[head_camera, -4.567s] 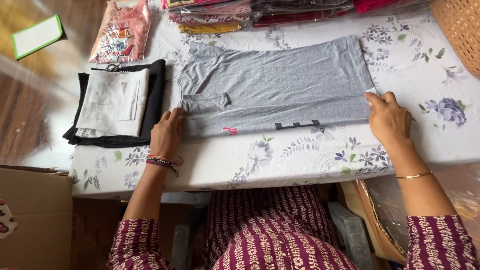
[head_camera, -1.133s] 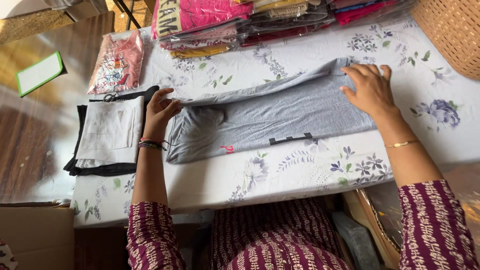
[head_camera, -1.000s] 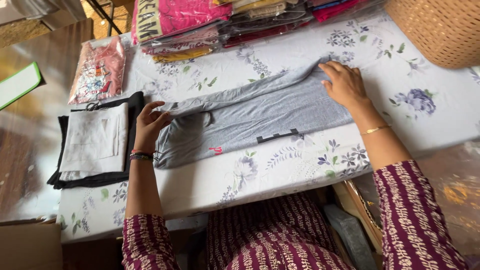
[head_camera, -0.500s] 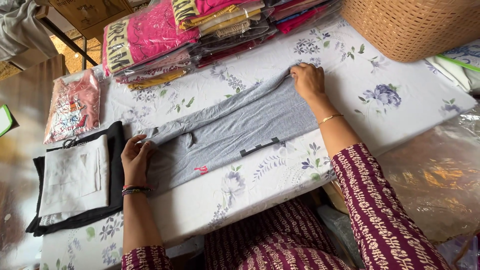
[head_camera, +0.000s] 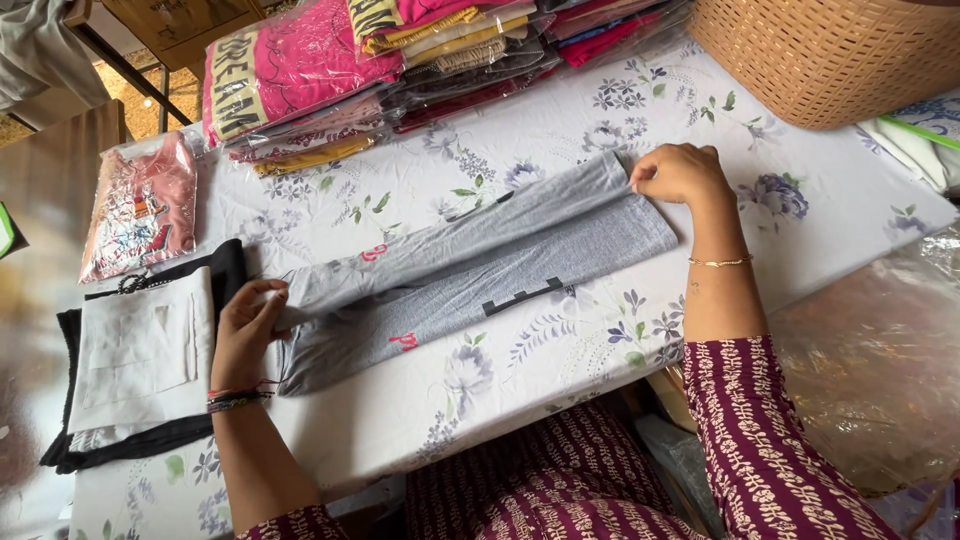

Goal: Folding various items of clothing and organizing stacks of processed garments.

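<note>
Pinching opposite ends of a grey T-shirt (head_camera: 480, 275), folded into a long band on the floral tablecloth (head_camera: 560, 370), the left hand (head_camera: 245, 335) and right hand (head_camera: 680, 175) each gripped an edge. Uneven tension would probably skew the fold or loosen the layers.

Around your work, the table's far edge was crowded.
You had bagged clothes (head_camera: 400, 70) stacked there, a wicker basket (head_camera: 830, 55) at its far right corner.

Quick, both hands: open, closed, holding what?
Left hand: closed, pinching one end of the folded grey cotton T-shirt.
Right hand: closed on its other end.
</note>
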